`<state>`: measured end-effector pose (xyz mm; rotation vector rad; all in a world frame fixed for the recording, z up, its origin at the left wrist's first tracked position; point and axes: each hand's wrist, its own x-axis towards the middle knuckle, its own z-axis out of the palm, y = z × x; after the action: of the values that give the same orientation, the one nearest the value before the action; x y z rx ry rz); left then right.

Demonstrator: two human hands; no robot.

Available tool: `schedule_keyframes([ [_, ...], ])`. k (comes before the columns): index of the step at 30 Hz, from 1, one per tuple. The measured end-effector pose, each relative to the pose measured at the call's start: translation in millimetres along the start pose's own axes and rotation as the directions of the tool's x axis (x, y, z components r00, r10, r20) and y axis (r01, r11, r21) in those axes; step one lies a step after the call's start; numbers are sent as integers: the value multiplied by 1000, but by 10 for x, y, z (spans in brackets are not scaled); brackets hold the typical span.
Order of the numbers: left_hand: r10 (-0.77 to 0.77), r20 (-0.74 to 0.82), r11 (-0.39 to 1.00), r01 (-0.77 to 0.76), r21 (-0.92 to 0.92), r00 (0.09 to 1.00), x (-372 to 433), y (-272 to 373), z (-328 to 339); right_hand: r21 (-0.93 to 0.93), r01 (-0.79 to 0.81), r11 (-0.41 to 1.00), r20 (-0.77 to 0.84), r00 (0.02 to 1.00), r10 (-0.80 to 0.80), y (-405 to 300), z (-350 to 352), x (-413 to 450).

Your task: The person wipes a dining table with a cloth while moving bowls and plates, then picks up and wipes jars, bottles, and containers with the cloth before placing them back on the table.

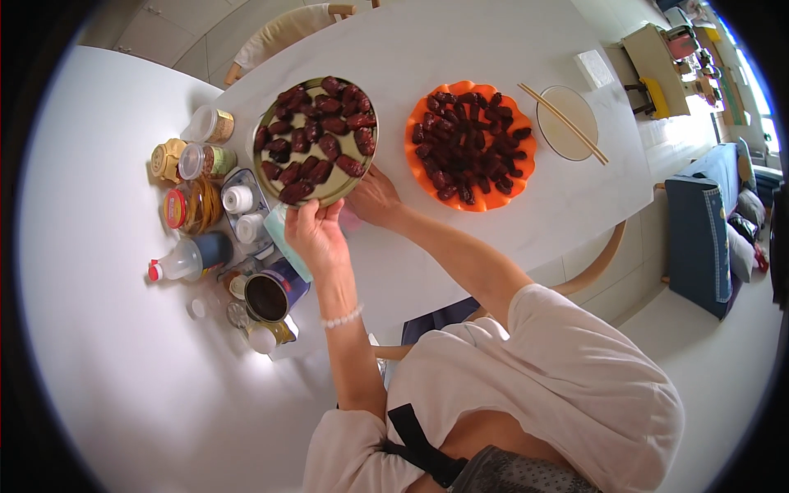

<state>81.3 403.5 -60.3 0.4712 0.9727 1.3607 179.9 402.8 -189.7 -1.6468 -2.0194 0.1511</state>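
Note:
A round, shallow metal plate (345,182) bears dark red dates (299,140), some of them glossy. My left hand (317,237) grips its near rim, with the fingertips over the edge. My right hand (373,196) holds the plate's lower right side; its fingers are partly hidden beneath the plate. To the right, an orange scalloped plate (484,202) full of more dark dates stands on the white table (419,271).
Chopsticks (564,123) lie across a glass bowl (558,145) at the right, near a white box (593,69). Several jars (212,123), bottles (191,256) and an open tin (268,296) crowd the left side by the wall. A chair (283,37) stands beyond the table.

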Motion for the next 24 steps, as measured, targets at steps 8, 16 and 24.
schedule_keyframes([
  [8,-150,78,987,153,-40,986,572,-640,91,3,-80,997,-37,996,81,-265,-444,-919],
  [16,-242,15,970,243,-28,970,1029,-1065,208,-30,-99,995,120,987,102,-267,-661,-1270],
  [24,-267,-11,963,268,25,964,1230,-1235,38,2,-100,995,169,981,98,-253,-616,-1292],
])
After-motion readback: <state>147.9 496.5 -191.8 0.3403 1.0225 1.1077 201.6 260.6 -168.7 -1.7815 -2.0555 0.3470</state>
